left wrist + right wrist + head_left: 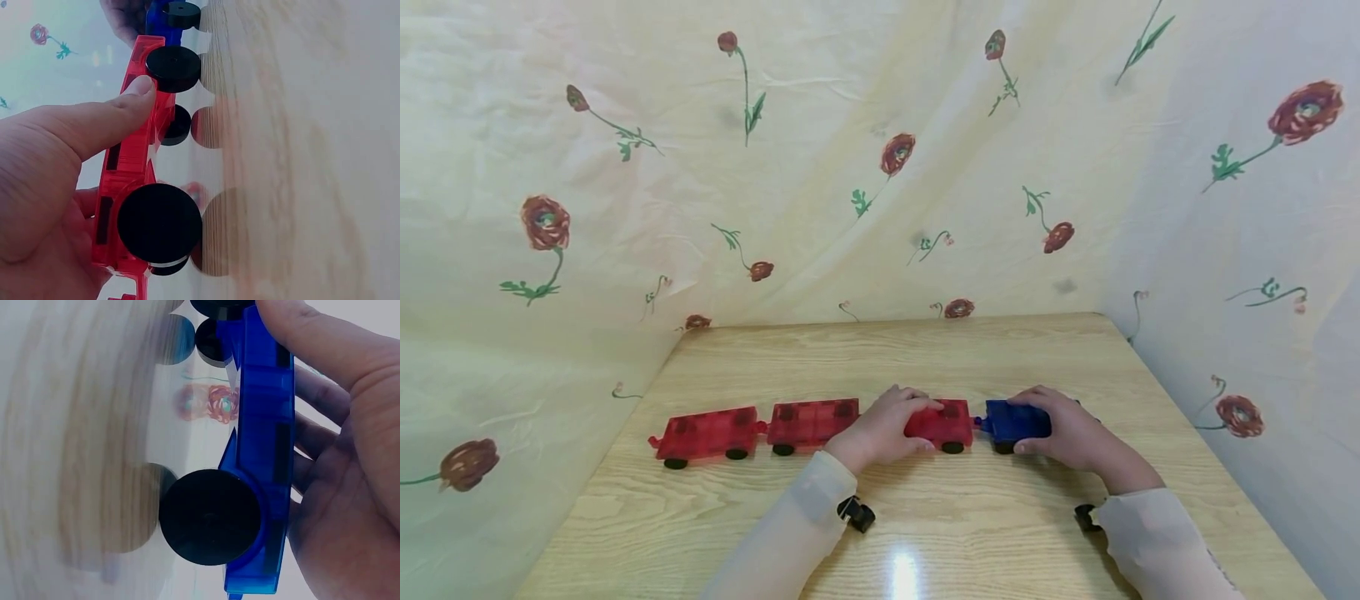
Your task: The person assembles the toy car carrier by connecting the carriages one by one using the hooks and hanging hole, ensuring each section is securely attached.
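My left hand (883,429) grips a red translucent toy train car (953,422) from above, thumb on the near side and fingers on the far side. In the left wrist view, the thumb presses the side of this red car (131,162) above its black wheels. My right hand (1071,433) holds a blue toy train car (1011,419) the same way. The right wrist view shows the blue car (267,437) between thumb and fingers, black wheels toward the table. A small blue hook (982,423) sits at the red car's right end, between the two cars.
Two more red cars, a middle one (812,422) and a far-left one (709,432), stand in the same row, a red hook (762,427) between them. The wooden table (970,533) meets flowered cloth (820,167) at the back and sides. Black devices sit at both wrists.
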`<state>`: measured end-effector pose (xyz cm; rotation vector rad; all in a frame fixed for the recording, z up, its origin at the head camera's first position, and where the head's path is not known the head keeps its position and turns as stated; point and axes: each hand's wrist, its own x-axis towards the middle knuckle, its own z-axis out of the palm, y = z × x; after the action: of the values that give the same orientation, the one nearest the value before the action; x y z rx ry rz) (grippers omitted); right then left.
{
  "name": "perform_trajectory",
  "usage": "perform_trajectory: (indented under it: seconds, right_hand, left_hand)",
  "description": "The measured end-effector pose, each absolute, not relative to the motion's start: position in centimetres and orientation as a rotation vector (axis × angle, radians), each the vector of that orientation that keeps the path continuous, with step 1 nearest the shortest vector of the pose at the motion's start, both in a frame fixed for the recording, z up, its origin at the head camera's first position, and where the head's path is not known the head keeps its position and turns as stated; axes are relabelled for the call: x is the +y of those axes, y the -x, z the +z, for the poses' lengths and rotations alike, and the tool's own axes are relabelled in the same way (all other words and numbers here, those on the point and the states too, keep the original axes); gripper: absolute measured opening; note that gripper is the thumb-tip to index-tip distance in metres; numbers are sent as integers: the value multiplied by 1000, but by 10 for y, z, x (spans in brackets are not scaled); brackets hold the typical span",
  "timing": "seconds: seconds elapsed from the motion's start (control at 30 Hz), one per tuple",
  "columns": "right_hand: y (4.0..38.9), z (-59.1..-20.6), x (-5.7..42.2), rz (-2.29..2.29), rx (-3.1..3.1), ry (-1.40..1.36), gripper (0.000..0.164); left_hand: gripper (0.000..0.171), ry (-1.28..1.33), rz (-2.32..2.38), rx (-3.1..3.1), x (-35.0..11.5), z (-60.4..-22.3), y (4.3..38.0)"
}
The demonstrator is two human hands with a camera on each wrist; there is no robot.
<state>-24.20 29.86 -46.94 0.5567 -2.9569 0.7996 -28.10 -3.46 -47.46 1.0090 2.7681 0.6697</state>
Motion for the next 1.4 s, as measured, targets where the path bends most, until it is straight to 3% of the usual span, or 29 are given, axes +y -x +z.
perform_trajectory:
  seconds: [0.33, 0.6, 0.87, 1.4]
  right_hand:
    - [241, -467, 300, 817, -2945, -591, 74]
    - [244, -466, 304, 817, -2937, -668, 60]
    - [246, -465, 307, 835, -2933, -687, 58]
    - [246, -462, 310, 884, -2943, -688, 56]
  left_hand:
    - [78, -1004, 682, 2763, -53, -471, 281]
    - [85, -905, 650, 2801, -104, -467, 284]
    - [90, -743, 685, 2824, -152, -473, 286]
    - [90, -697, 713, 2811, -161, -471, 284]
